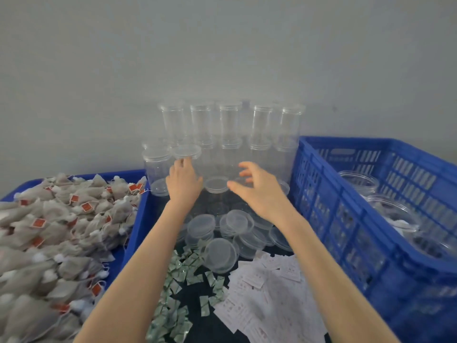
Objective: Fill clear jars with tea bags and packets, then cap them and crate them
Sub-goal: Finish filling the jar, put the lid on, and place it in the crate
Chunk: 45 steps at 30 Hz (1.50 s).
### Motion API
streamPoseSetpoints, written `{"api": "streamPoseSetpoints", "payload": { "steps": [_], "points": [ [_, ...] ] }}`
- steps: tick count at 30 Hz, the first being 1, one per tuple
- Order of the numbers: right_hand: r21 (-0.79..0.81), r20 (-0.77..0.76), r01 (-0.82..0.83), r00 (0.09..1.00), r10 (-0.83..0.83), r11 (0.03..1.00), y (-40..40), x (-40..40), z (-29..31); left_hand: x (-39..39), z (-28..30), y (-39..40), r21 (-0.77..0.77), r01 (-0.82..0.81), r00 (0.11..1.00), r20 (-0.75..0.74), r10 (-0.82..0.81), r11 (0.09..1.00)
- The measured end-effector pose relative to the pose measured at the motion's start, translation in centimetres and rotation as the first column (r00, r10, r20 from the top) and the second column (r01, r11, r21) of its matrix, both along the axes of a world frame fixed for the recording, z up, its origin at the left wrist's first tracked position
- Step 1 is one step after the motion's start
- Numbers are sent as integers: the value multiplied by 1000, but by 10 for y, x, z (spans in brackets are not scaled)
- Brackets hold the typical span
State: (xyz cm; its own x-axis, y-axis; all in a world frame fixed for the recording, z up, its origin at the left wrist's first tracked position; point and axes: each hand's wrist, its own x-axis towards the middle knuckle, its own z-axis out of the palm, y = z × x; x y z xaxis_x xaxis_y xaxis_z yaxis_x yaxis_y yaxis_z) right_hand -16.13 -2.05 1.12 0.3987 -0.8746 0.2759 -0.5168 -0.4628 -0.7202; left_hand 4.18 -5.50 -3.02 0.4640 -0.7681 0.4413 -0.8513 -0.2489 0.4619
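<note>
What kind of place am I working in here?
Likely a small packing station for tea: a heap of tea bags in a tray, stacked empty clear jars against the wall, and a blue crate holding jars.

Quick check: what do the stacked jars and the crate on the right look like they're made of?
Stacked jars: likely clear, glossy plastic; the wall shows through them. Crate: blue, apparently rigid moulded plastic, with slotted lattice walls.

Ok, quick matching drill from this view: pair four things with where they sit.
Things:
1. tea bags
2. loose lids
3. blue crate
4. empty jars

Places:
A. far right
B. stacked against the back wall
C. tray on the left
D. between the forearms, middle

Pairs: 1-C, 2-D, 3-A, 4-B
</note>
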Motion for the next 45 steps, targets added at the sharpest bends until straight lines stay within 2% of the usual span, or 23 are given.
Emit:
{"api": "streamPoseSetpoints", "payload": {
  "steps": [3, 6, 10, 14, 18, 27, 33, 35, 38, 41, 45],
  "points": [
    [94, 39, -21, 999, 17, 995, -12, 27, -29, 23, -1, -21, 76, -12, 978, 208, -4, 997],
    [147, 76, -28, 997, 17, 989, -20, 38, -53, 39, -6, -37, 122, -45, 947, 321, 3, 992],
    [182, 59, -23, 998, 12, 983, -25, 42, -76, 49, -7, -56, 165, -97, 910, 414, 21, 982],
    [224, 60, -38, 998, 26, 974, -28, 41, -92, 47, -5, -70, 170, -140, 907, 418, 57, 976],
    [270, 92, -48, 995, 24, 962, -29, 38, -101, 41, -10, -72, 102, -153, 884, 458, 90, 983],
    [302, 159, -97, 986, 50, 949, -23, 28, -110, 31, 4, -37, -77, 28, 911, 412, 7, 997],
    [132, 263, 19, 963, -53, 991, -26, 19, -92, -5, 42, 30, -147, 266, 916, 345, -202, 953],
    [98, 314, 26, 948, -55, 995, -27, 18, -85, -20, 48, 52, -78, 369, 902, 269, -337, 926],
    [163, 371, -157, 925, 87, 974, -21, 14, -83, -36, 48, 77, 25, 519, 843, 152, -516, 855],
    [255, 475, -310, 865, 160, 916, -9, 7, -96, -43, 43, 89, 88, 559, 807, 169, -565, 824],
    [285, 472, -418, 844, 253, 862, 9, -9, -113, -40, 44, 90, 339, 588, 732, 163, -661, 735]
  ]
}}
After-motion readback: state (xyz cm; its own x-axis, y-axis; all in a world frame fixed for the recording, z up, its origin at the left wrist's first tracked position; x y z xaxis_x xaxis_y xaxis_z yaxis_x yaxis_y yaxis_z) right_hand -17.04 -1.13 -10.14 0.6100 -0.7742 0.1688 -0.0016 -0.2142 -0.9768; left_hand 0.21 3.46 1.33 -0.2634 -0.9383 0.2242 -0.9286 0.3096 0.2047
